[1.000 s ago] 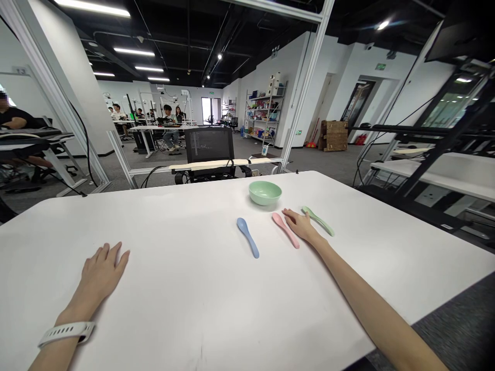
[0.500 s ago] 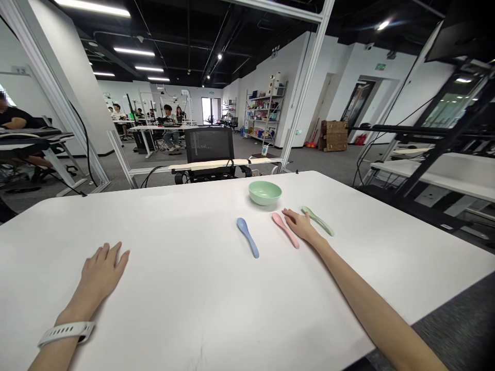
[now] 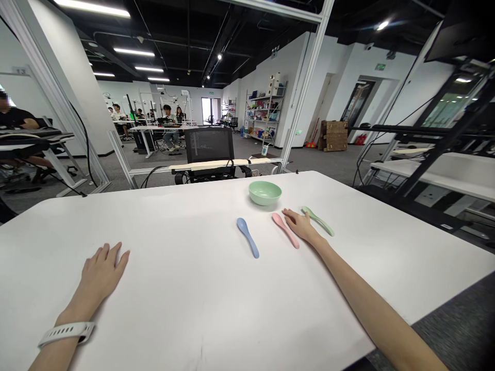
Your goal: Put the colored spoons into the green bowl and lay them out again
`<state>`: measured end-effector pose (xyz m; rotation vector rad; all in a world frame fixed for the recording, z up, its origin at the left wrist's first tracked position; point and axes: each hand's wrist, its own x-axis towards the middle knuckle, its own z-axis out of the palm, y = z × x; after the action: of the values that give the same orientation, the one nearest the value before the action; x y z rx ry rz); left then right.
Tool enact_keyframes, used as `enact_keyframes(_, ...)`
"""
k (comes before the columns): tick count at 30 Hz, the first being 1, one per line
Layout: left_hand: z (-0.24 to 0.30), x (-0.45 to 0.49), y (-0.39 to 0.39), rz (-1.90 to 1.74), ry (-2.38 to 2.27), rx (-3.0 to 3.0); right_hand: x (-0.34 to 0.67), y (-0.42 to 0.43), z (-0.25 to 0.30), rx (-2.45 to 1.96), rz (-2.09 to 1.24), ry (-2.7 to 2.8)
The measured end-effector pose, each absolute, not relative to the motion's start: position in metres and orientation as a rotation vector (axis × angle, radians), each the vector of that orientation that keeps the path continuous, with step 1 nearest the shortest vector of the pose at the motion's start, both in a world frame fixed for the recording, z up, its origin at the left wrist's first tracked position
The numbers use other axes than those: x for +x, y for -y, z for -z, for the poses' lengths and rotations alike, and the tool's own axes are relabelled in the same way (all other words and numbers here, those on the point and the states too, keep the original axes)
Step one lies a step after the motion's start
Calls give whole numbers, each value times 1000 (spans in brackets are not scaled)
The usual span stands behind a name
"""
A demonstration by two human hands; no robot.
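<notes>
My left hand (image 3: 102, 270) lies palm down on the left of the white table (image 3: 170, 304), fingers spread, holding nothing. On the right, my right hand (image 3: 299, 224) rests between a pink spoon (image 3: 285, 230) and a green spoon (image 3: 318, 221). Its fingers are stretched out and apart, and no object is in them; whether its edge touches either spoon I cannot tell. A blue spoon (image 3: 248, 237) lies left of the pink one, bowl end pointing away from me. Behind the spoons stands a light green bowl (image 3: 265, 193), upright, with nothing visible inside.
Past the table's far edge are a metal frame bar (image 3: 224, 164) and a black mesh chair (image 3: 210, 144). A storage shelf (image 3: 266, 111) and a wooden crate (image 3: 333, 136) stand farther back. Several people sit at desks in the background; one person (image 3: 17, 118) sits at far left.
</notes>
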<state>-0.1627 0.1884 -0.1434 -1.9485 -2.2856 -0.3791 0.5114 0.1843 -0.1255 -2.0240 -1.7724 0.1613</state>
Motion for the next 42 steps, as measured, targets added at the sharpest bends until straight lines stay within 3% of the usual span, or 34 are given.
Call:
enact_keyframes(26,136,-157,-183,397,2330,-1979,514,-185,125,-1919,-101,1865)
enact_keyframes(42,132,-146,-170,403,2240,-1941,542,-199,157,-1788,-198,1729)
